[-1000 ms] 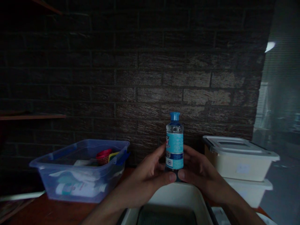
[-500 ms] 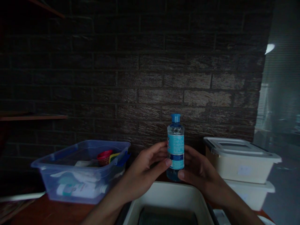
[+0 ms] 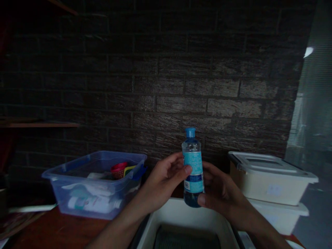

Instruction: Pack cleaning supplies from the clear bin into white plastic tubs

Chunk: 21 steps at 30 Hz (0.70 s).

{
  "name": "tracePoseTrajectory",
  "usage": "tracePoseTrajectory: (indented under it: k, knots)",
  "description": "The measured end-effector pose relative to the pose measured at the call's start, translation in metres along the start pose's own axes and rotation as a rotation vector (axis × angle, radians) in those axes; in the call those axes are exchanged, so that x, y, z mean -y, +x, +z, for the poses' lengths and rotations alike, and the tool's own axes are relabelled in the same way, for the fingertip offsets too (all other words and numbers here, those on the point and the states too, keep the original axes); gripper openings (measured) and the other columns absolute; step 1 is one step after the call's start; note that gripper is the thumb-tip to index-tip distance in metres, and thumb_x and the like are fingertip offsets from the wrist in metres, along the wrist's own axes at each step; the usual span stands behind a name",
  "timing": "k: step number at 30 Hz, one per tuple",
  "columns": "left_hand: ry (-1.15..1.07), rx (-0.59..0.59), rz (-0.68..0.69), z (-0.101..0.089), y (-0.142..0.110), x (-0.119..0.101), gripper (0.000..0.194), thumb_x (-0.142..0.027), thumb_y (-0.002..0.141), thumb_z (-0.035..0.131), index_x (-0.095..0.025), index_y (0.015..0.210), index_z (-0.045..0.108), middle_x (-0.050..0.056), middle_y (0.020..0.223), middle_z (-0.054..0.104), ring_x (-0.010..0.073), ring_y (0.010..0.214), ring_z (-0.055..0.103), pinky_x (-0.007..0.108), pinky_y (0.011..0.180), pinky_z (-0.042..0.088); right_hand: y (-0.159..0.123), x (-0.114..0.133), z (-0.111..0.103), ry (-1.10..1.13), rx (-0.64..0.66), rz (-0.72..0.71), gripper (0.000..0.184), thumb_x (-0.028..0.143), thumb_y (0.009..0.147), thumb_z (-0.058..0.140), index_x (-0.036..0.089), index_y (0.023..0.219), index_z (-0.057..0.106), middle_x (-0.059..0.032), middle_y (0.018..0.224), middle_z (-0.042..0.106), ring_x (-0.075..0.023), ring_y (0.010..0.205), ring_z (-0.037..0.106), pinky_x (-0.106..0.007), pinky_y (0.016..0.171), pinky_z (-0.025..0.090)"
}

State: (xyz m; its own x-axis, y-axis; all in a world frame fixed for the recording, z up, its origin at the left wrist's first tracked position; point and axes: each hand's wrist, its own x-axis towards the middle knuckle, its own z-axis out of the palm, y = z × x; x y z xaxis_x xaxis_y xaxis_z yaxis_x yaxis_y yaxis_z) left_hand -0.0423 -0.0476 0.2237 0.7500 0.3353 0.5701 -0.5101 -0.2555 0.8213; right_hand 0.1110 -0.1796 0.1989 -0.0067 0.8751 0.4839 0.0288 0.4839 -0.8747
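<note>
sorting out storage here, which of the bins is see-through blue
The blue bin on the left, with the red basket inside; the lidded bins stacked on the right and the bin between the arms are pale.

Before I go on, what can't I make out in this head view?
All in the head view:
- Far fingertips of the left hand and right hand: hidden behind the bottle.
- Bottle's fine print: too small and blurred.
- Near end of the open white tub: cut off by the bottom edge.
- Dark item inside it: too dim, also cut off.

1 head-worn view, facing forward-down.
</note>
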Motion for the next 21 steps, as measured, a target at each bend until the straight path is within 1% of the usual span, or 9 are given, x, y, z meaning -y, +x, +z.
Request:
tracePoseTrajectory:
  k: [4,7,9,11,13,14,17,21]
  knots:
    - [-0.012,-0.035,-0.001,0.000,0.003,0.002,0.031,-0.027,0.095,0.068,-0.015,0.124,0.067,0.008,0.120,0.074,0.0215,0.111,0.067,0.029,0.094,0.050,0.002,-0.005,0.002,0.037,-0.011,0.021,0.073,0.018,0.081,0.084,0.028,0.143,0.048,-0.0064,0.118,0.067,-0.0213,0.108,0.064,-0.044,0.099,0.051]
    - [-0.030,-0.069,-0.007,0.000,0.004,0.004,0.028,-0.030,0.095,0.068,-0.013,0.118,0.068,0.008,0.114,0.075,0.0202,0.107,0.067,0.027,0.090,0.051,0.005,-0.011,0.001,0.031,-0.019,0.036,0.072,0.020,0.081,0.085,0.027,0.143,0.049,-0.0057,0.116,0.067,-0.0198,0.106,0.063,-0.042,0.099,0.050]
    - [-0.039,-0.094,0.000,0.000,0.004,0.004,0.026,-0.029,0.095,0.068,-0.012,0.115,0.068,0.008,0.111,0.075,0.0184,0.102,0.067,0.026,0.088,0.050,0.006,-0.013,-0.001,-0.002,0.006,0.045,0.066,0.024,0.084,0.082,0.026,0.142,0.051,-0.0060,0.114,0.067,-0.0182,0.103,0.062,-0.036,0.094,0.051]
    - [-0.044,-0.102,0.007,0.001,0.004,0.004,0.025,-0.029,0.095,0.068,-0.012,0.113,0.068,0.007,0.109,0.075,0.0167,0.098,0.066,0.025,0.086,0.050,0.006,-0.015,-0.003,-0.053,0.043,0.058,0.055,0.029,0.088,0.079,0.023,0.138,0.057,-0.0070,0.111,0.068,-0.0163,0.095,0.061,-0.030,0.082,0.052]
    - [-0.047,-0.091,0.009,0.001,0.003,0.003,0.024,-0.030,0.095,0.068,-0.013,0.112,0.067,0.007,0.106,0.075,0.0158,0.094,0.065,0.025,0.084,0.050,0.005,-0.015,-0.005,-0.105,0.068,0.069,0.044,0.034,0.091,0.075,0.018,0.131,0.064,-0.0086,0.108,0.068,-0.0155,0.088,0.059,-0.028,0.074,0.050]
    - [-0.049,-0.084,0.008,0.001,0.002,0.003,0.025,-0.030,0.095,0.068,-0.013,0.113,0.067,0.007,0.106,0.075,0.0157,0.093,0.065,0.025,0.083,0.050,0.005,-0.015,-0.007,-0.121,0.074,0.075,0.041,0.035,0.091,0.075,0.017,0.127,0.066,-0.0092,0.107,0.069,-0.0157,0.087,0.059,-0.027,0.072,0.050]
    - [-0.061,-0.076,0.015,0.003,0.001,0.003,0.026,-0.031,0.095,0.068,-0.013,0.114,0.067,0.007,0.109,0.075,0.0163,0.095,0.066,0.026,0.084,0.050,0.003,-0.013,-0.009,-0.117,0.084,0.094,0.040,0.036,0.089,0.076,0.015,0.122,0.069,-0.0090,0.105,0.069,-0.0161,0.087,0.058,-0.028,0.073,0.048]
    - [-0.080,-0.073,0.020,0.005,0.001,0.003,0.028,-0.030,0.096,0.068,-0.016,0.120,0.069,0.007,0.117,0.074,0.0189,0.106,0.066,0.027,0.090,0.049,0.002,-0.010,-0.010,-0.087,0.101,0.102,0.036,0.034,0.087,0.078,0.014,0.117,0.071,-0.0076,0.103,0.069,-0.0160,0.090,0.057,-0.027,0.079,0.044]
